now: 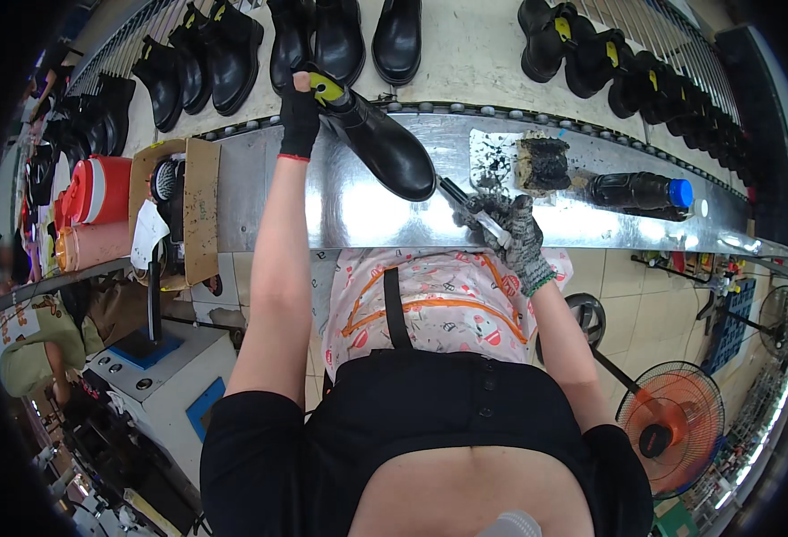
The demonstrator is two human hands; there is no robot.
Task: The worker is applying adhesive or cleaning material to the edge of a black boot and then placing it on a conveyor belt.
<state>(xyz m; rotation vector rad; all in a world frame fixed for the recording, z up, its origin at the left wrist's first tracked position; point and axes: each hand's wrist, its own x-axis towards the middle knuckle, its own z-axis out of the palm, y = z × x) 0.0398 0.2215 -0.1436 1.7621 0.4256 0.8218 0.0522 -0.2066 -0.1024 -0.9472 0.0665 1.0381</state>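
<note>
My left hand (301, 121), in a black glove with bare fingertips, grips the upper end of a black ankle boot (385, 152) with a yellow-green lining. The boot is tilted above the metal bench, its toe toward my right hand. My right hand (524, 246) wears a grey knit glove with darkly stained fingers, closed around a slim black-and-white pen-like tool (475, 210). The tool's dark tip is close to the boot's toe; I cannot tell whether they touch. Beyond my right hand, a stained sponge block (543, 164) sits beside a black-spattered white sheet (491, 148).
A dark bottle with a blue cap (640, 191) lies on the metal bench (340, 219). At left stand a cardboard box (201, 210) with a brush and a red jug (105, 190). Several boots line the conveyor (466, 54) behind. An orange fan (670, 428) stands lower right.
</note>
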